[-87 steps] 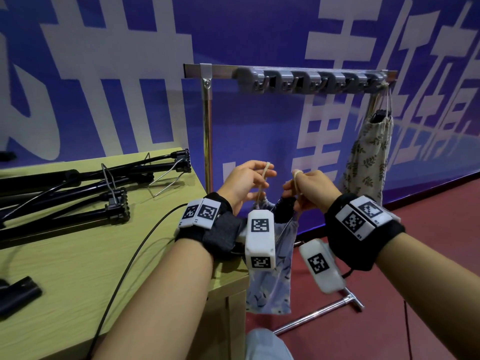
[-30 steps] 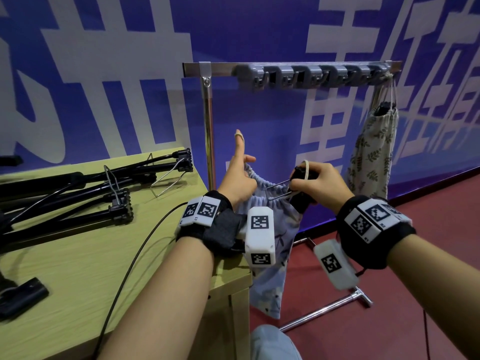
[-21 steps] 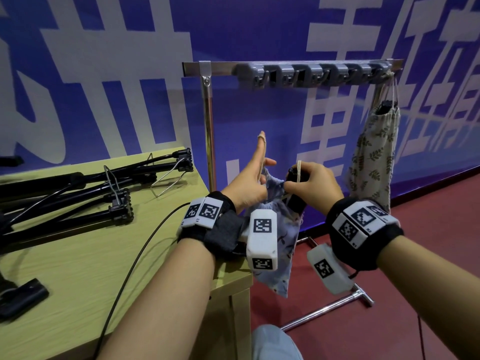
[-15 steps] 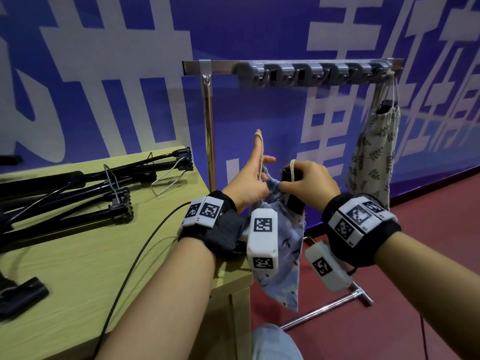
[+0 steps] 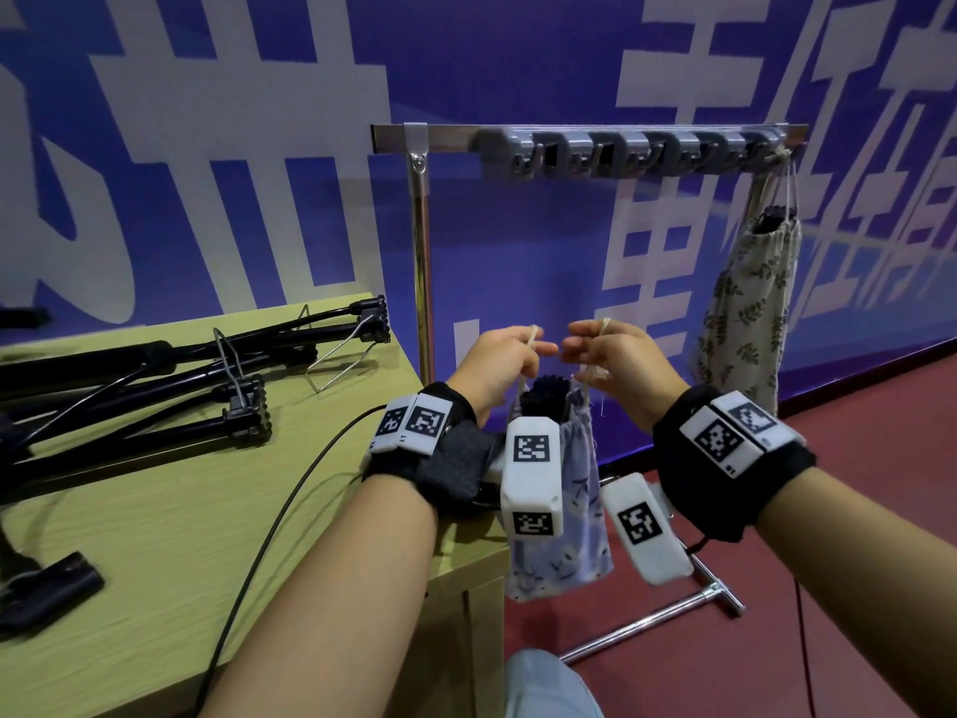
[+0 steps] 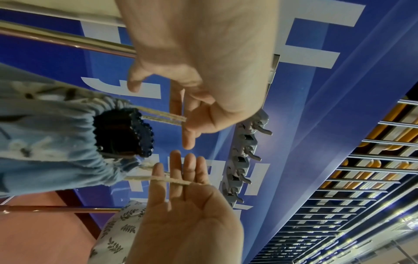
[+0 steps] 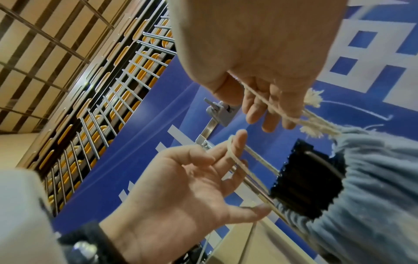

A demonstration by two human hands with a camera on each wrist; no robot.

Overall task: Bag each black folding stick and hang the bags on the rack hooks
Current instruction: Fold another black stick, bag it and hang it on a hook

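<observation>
A pale blue drawstring bag (image 5: 577, 515) hangs off the table's right corner, below my two hands. The ridged top of a black folding stick (image 5: 544, 399) pokes out of its gathered mouth (image 6: 90, 114). My left hand (image 5: 538, 347) pinches the left drawstring loop (image 7: 233, 151), which runs over its index finger. My right hand (image 5: 575, 349) holds the right drawstring (image 6: 158, 178) across its fingers. Both hands are side by side, well below the grey hook row (image 5: 626, 152) of the rack. Several more black folding sticks (image 5: 155, 386) lie on the table.
A leaf-print bag (image 5: 745, 303) with a stick in it hangs from the rightmost hook. The rack's steel post (image 5: 422, 261) stands just behind the green table (image 5: 155, 551). A black cable (image 5: 269, 531) crosses the table. The rack's foot bar (image 5: 652, 624) lies on the red floor.
My left index finger, raised with the loop on it, has come down. My right hand left the stick's top and took a cord. Both hands now hold cords above the bag.
</observation>
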